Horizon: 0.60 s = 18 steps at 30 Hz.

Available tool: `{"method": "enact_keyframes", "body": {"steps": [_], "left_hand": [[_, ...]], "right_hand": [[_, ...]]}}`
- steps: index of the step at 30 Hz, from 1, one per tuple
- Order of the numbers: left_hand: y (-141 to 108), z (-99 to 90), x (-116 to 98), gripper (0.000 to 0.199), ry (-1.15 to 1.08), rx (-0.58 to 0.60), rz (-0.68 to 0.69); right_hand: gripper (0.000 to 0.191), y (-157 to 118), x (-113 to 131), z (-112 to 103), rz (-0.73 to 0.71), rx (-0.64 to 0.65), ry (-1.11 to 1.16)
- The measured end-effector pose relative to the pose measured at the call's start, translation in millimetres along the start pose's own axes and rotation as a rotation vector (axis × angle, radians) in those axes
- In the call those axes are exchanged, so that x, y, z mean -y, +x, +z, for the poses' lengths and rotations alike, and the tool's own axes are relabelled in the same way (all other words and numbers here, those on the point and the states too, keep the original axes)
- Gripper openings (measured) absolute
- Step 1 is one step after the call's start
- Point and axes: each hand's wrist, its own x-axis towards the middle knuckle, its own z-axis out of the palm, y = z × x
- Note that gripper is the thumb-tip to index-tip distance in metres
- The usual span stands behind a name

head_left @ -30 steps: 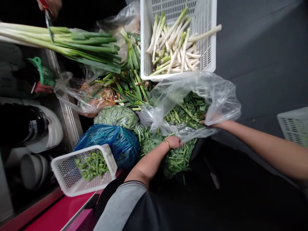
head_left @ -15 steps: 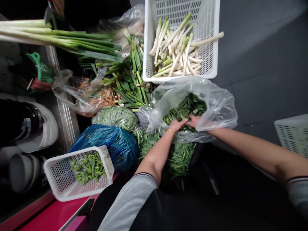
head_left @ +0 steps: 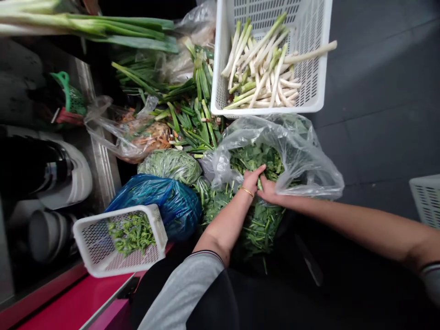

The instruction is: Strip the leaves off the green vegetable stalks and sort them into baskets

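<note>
Where the left hand (head_left: 250, 181) and right hand (head_left: 270, 191) meet, near the centre of the frame, are leafy greens (head_left: 254, 153) inside a clear bag (head_left: 305, 160). They look light and soft, easily bruised if squeezed; the stems, firmer than the leaves, seem the better place to hold—a loose bunch with both hands under it. The bag looks thin, limp and perhaps slippery, best taken by its rim.

Both arms reach up from the bottom and right, wrists close, fingers pointing inward at the bag's near edge. The left fingers stretch over the leaves, thumb side up; the right fingers are partly bent beside them. Whether either hand grips any stems, I cannot tell.

More greens (head_left: 263, 229) lie just below the hands. Left of them sits a blue bag (head_left: 172, 201); above, a basket (head_left: 271, 111) of pale stalks (head_left: 266, 68).
</note>
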Motion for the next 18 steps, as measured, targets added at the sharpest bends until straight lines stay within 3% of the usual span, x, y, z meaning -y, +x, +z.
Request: {"method": "enact_keyframes", "body": {"steps": [3, 7, 10, 13, 15, 18], "left_hand": [[-25, -22.1, -21, 0.020, 0.023, -0.020, -0.064], [-73, -59.2, -40, 0.012, 0.043, -0.039, -0.064], [-110, -78.2, -45, 0.010, 0.061, -0.051, -0.063], [-147, -82.2, -45, 0.008, 0.065, 0.019, -0.055], [-175, -80.3, -39, 0.006, 0.063, 0.091, -0.031], [-226, -85.8, -16, 0.004, 0.066, 0.184, 0.018]], "right_hand": [[0.063, -30, 42, -21, -0.121, 0.075, -0.123], [0.050, -83, 84, -45, -0.324, 0.140, -0.261], [0.035, -129, 99, -52, -0.414, 0.187, -0.367], [0.031, -174, 97, -57, -0.447, 0.136, -0.422], [0.032, -201, 88, -59, -0.446, 0.055, -0.282], [0.034, -234, 72, -50, -0.224, -0.039, 0.316]]}}
